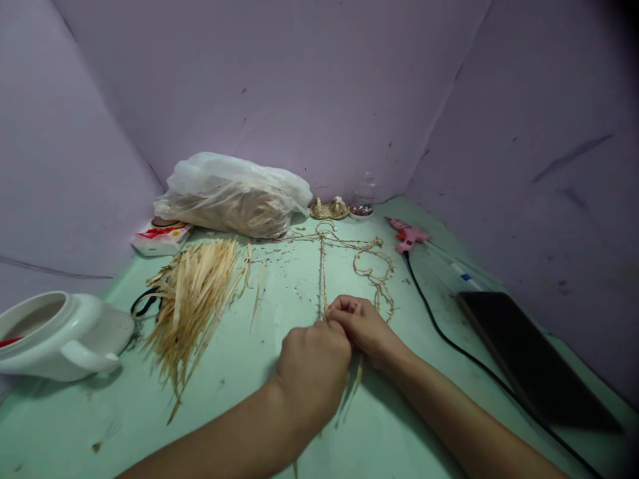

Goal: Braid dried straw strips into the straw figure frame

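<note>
A thin twisted cord of straw-coloured fibre runs from the back of the table straight toward me, and its near end is in my fingers. My left hand is a closed fist around the cord's end, back of the hand up. Right against it, my right hand pinches the cord between thumb and fingers. Loose fibre ends hang out below my hands. More of the finished cord lies in loops beyond my right hand. A bundle of dry fibre strips lies to the left.
A white plastic bag and a small box sit at the back left. A white pot-like container lies at left. On the right are a pink glue gun, its black cable and a dark tablet.
</note>
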A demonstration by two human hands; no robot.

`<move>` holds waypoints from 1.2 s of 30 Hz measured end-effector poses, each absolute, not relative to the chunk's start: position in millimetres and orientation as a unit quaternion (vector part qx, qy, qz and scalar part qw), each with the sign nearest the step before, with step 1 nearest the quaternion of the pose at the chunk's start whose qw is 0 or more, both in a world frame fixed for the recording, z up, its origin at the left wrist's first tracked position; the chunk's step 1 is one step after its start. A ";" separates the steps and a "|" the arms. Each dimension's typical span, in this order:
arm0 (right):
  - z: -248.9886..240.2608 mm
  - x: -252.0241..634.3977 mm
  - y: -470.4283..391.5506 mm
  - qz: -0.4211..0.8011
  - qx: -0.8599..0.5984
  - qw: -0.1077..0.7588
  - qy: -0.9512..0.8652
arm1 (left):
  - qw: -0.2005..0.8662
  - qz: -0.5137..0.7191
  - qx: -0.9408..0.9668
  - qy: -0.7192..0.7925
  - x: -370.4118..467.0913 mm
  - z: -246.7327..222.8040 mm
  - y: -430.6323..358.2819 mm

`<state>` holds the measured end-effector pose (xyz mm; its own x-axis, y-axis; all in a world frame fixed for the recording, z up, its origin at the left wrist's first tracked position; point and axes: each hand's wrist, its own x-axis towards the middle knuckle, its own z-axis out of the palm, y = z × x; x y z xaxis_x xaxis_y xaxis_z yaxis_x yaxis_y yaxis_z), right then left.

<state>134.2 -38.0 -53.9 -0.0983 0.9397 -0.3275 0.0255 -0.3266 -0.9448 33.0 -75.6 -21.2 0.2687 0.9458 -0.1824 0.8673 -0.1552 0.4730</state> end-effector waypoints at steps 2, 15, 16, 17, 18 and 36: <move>-53.3 135.6 -39.7 0.618 -0.534 0.395 -0.421 | 0.190 0.054 0.788 0.583 39.7 -29.3 -85.1; -44.3 145.1 -38.7 0.665 -0.509 0.355 -0.415 | 0.402 0.252 0.603 0.642 12.0 1.3 -40.4; -44.9 145.1 -38.8 0.664 -0.508 0.355 -0.418 | 0.484 0.239 0.546 0.641 11.5 -2.0 -34.9; -45.5 145.1 -38.9 0.663 -0.506 0.356 -0.421 | 0.552 0.230 0.501 0.626 12.3 -6.5 -31.2; -46.1 145.1 -38.9 0.662 -0.503 0.358 -0.425 | 0.609 0.216 0.469 0.601 13.6 -11.6 -29.1; -44.7 153.1 -48.5 0.164 -0.572 0.232 -0.770 | 0.517 0.254 0.592 0.564 15.1 -50.6 -21.6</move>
